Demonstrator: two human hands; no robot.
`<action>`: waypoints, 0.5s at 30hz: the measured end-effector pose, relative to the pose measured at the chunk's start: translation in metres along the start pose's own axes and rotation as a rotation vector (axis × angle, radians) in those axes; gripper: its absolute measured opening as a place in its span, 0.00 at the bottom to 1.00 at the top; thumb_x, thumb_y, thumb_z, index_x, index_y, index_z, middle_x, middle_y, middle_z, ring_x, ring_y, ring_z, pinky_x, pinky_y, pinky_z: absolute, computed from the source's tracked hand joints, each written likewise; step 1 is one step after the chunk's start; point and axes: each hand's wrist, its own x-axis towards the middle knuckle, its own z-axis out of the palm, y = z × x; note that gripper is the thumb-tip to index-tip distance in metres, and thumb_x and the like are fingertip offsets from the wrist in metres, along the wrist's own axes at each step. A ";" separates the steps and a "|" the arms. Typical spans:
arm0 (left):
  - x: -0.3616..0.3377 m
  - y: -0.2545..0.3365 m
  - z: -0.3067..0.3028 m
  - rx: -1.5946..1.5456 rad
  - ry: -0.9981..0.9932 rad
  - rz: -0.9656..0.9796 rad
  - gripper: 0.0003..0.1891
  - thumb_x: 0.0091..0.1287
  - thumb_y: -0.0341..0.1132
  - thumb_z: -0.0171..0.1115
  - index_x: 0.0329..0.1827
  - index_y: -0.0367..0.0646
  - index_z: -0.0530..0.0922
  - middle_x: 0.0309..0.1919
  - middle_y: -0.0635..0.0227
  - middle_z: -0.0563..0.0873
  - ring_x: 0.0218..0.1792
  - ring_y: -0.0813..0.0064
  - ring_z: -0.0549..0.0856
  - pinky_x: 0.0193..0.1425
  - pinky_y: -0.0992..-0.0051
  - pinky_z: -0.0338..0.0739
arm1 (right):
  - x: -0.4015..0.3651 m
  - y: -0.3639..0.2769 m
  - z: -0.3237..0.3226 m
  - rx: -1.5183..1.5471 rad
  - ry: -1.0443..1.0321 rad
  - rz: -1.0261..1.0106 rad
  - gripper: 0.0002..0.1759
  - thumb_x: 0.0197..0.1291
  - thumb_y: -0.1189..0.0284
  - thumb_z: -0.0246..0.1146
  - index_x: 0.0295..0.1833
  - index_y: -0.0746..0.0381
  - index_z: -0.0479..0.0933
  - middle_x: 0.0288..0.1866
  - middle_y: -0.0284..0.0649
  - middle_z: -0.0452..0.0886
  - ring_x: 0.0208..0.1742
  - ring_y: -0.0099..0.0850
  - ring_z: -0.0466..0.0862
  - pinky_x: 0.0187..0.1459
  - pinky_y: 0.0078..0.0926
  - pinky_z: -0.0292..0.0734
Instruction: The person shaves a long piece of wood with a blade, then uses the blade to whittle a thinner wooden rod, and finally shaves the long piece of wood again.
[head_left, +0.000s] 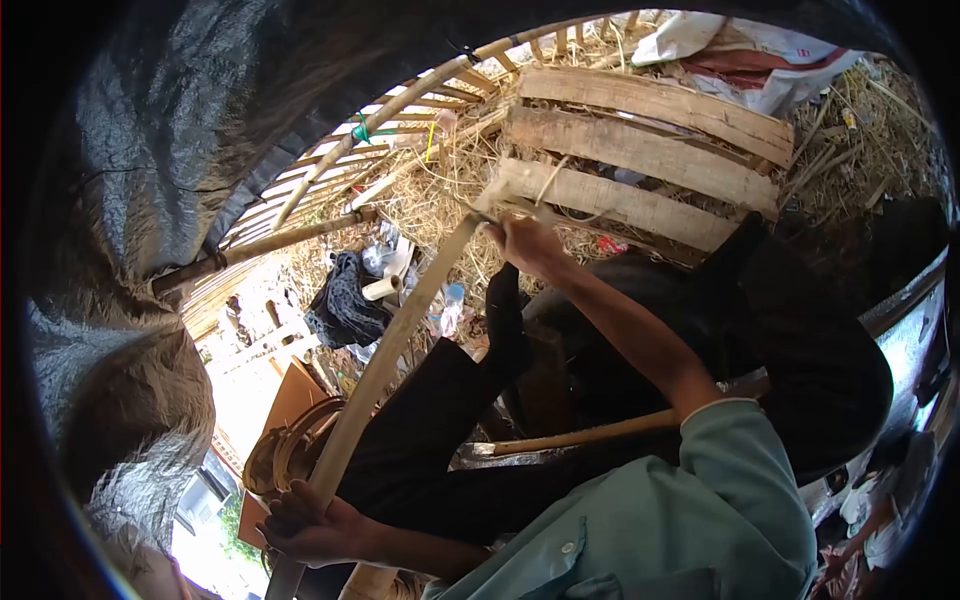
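Observation:
A long, flat bamboo strip (385, 360) runs diagonally from the lower left up to the middle of the head view. My left hand (315, 530) is closed around its lower part. At the strip's upper end, my right hand (527, 243) is closed on what looks like a knife (483, 216). Its dark, narrow edge lies against the strip, and a pale part above the fist is blurred. Below the strip, my legs in dark trousers (425, 405) are bent.
A slatted wooden panel (640, 145) lies on straw and shavings (430, 190) ahead. Bamboo railing (400, 100) bounds the far left. A black cloth (350, 305), coiled strips (295, 440) and a wooden stick (590, 432) are nearby. Dark sheeting (150, 180) hangs at left.

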 end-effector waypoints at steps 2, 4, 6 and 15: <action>0.000 -0.002 0.006 -0.020 0.003 -0.017 0.21 0.70 0.35 0.42 0.15 0.52 0.52 0.14 0.78 0.50 0.15 0.84 0.51 0.23 0.82 0.60 | -0.005 -0.041 -0.034 0.076 -0.155 -0.098 0.20 0.65 0.52 0.51 0.41 0.60 0.70 0.14 0.41 0.74 0.14 0.41 0.77 0.18 0.40 0.72; 0.001 0.000 0.004 -0.026 0.040 -0.003 0.21 0.70 0.35 0.42 0.16 0.52 0.52 0.14 0.78 0.49 0.15 0.84 0.51 0.23 0.82 0.59 | -0.010 -0.055 -0.034 0.136 -0.125 -0.353 0.18 0.62 0.52 0.55 0.42 0.57 0.70 0.15 0.40 0.75 0.15 0.41 0.78 0.19 0.39 0.73; 0.005 0.002 0.005 -0.028 0.053 0.007 0.21 0.70 0.35 0.42 0.16 0.52 0.53 0.14 0.78 0.49 0.15 0.84 0.50 0.22 0.82 0.59 | -0.004 -0.043 -0.028 0.140 -0.034 -0.473 0.19 0.59 0.52 0.59 0.44 0.55 0.71 0.16 0.40 0.76 0.17 0.42 0.79 0.19 0.40 0.73; 0.011 -0.002 0.001 -0.032 -0.021 0.062 0.21 0.70 0.35 0.42 0.15 0.53 0.52 0.14 0.79 0.48 0.15 0.84 0.52 0.22 0.83 0.60 | -0.003 0.025 0.001 0.019 -0.041 0.090 0.18 0.63 0.57 0.54 0.38 0.64 0.68 0.19 0.46 0.76 0.19 0.47 0.77 0.21 0.44 0.70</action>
